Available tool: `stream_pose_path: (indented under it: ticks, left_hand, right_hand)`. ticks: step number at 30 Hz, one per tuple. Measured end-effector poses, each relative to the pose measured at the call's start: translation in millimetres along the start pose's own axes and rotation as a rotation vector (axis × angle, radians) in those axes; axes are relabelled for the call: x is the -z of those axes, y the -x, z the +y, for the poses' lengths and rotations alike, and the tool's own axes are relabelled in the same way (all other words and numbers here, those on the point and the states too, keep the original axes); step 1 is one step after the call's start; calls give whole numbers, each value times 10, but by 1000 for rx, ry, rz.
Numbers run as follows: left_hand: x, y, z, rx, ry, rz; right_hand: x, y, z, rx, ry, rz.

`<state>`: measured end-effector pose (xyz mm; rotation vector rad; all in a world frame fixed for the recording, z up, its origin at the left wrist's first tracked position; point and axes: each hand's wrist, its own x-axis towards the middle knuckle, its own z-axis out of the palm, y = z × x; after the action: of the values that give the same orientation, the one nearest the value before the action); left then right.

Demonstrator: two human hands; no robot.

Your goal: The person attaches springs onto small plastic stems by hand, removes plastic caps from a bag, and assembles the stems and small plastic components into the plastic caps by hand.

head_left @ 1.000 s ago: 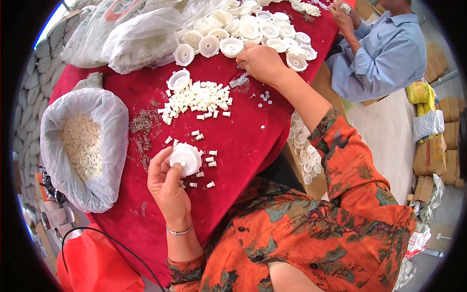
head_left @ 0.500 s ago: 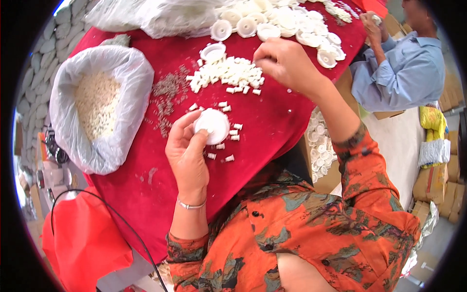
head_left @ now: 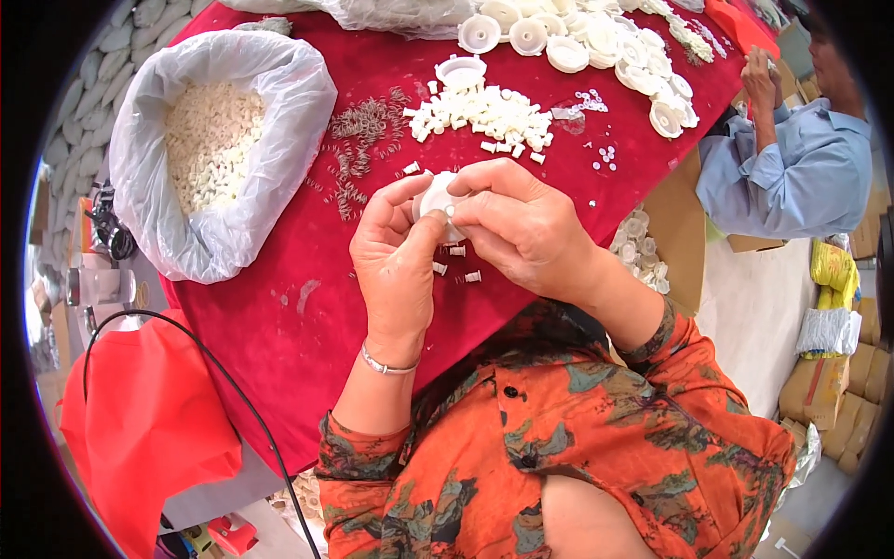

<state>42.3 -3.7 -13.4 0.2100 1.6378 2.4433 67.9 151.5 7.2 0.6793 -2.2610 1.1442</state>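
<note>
My left hand (head_left: pixel 396 252) holds a round white plastic cap (head_left: pixel 435 197) between thumb and fingers above the table. Against the cap's near right side, the thumb and fingertips of my right hand (head_left: pixel 526 224) are pinched together; whatever they hold is too small and covered to make out. Below the hands lie a few small white plugs with metal springs on them (head_left: pixel 473 277). Farther off is a heap of loose white plugs (head_left: pixel 484 116), with a white cap (head_left: pixel 461 71) at its back. Small clear discs (head_left: pixel 589 101) lie to its right.
Loose springs (head_left: pixel 368 121) lie left of the plugs. A plastic-lined bag (head_left: pixel 312 88) of small cream pieces stands at the left. Many white caps (head_left: pixel 568 54) cover the far side. A box (head_left: pixel 684 219) with more caps sits right. A co-worker (head_left: pixel 792 158) sits at far right.
My right hand has come back from beside the plug heap to the cap in my left hand, uncovering the clear discs. The view has shifted slightly.
</note>
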Motion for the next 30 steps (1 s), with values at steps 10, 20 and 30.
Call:
stream_pose_path:
  ticks: [10, 20, 30]
  left_hand:
    - [-60, -8, 26, -4, 10, 2]
    - [-86, 13, 17, -87, -108, 15]
    - [-75, 37, 60, -107, -251, -9]
  right_hand:
    - [-64, 26, 24, -28, 104, 76]
    - [-89, 48, 43, -62, 31, 74]
    - [7, 6, -2, 3, 77, -9]
